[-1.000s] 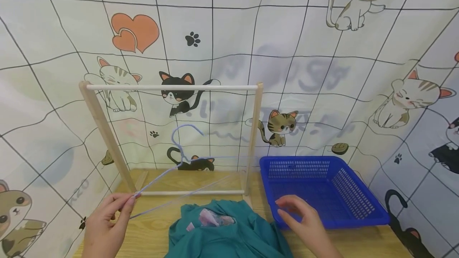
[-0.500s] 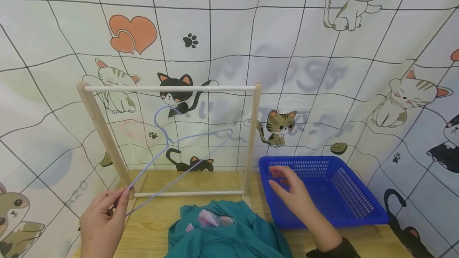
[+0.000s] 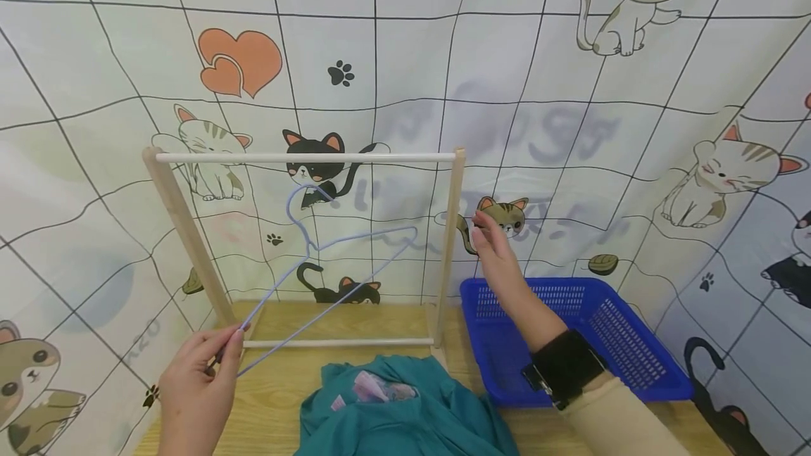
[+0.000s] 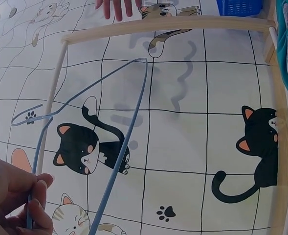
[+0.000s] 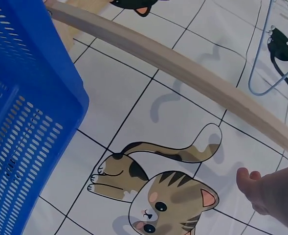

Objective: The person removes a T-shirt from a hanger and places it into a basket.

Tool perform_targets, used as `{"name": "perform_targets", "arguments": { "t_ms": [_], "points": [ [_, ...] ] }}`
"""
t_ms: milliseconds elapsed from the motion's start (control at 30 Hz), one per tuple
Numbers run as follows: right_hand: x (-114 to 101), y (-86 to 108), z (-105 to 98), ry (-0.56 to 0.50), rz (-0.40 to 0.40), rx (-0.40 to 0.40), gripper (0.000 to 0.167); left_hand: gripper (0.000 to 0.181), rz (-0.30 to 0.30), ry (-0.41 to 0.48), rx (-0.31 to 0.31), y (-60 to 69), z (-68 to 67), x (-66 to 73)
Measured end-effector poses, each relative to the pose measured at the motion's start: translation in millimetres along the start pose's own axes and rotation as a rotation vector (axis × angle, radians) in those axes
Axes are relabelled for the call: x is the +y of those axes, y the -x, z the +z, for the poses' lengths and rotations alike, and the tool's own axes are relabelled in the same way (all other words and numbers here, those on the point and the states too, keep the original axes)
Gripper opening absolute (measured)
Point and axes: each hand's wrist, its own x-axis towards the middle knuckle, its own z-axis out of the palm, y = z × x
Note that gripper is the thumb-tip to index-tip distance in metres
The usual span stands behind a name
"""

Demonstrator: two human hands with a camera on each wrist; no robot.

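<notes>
With 12 o'clock as the top of the head view, the left hand (image 3: 199, 382) sits toward 8 o'clock, pinching one arm of a thin blue hanger (image 4: 116, 171) between thumb and fingers near its end. From that grip the hanger slants away, its curved hook toward 1 o'clock and its far corner toward 2, before a wooden rack (image 3: 374, 157); the hook shows below the rack's top rod and apart from it. The right hand (image 3: 497, 255) is raised at about 4 o'clock of centre, free of any object, its fingers together and loosely extended, with the rack's right post near it at 9 o'clock. A black band (image 3: 566, 366) circles that wrist, and a cream sleeve (image 3: 624, 417) covers the forearm behind it. Below that arm, toward 5 o'clock from the right hand, lies a blue perforated basket (image 3: 529, 295), partly hidden by the wrist. A teal garment (image 3: 405, 428) lies bunched at 6 o'clock, with a pinkish patch (image 3: 374, 387) showing in its folds. All of these stand or lie on a wood-grain table (image 3: 269, 414). Behind rises a white, black-gridded backdrop (image 3: 412, 55) printed with cats, paw marks and, at 11 o'clock, orange hearts (image 3: 256, 58).
</notes>
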Motion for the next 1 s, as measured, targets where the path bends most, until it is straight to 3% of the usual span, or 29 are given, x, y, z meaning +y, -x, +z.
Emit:
{"name": "perform_targets", "arguments": {
  "t_ms": [267,433,733,1000],
  "points": [
    [-12,-29.7,12,-0.163,0.11,-0.007,0.064,0.012,-0.004,0.0,-0.019,1.0,2.6,0.5],
    [-15,-38.6,27,-0.173,0.182,0.003,0.061,0.011,0.01,0.0,-0.013,1.9,5.9,0.8],
    [-5,-39.6,42,-0.198,0.073,0.095,0.052,0.01,0.058,0.021,-0.014,1.4,12.6,0.9],
    [-5,-42.1,41,-0.244,0.013,0.083,0.044,0.009,0.093,0.039,0.016,-7.7,14.7,8.6]
  ]
}}
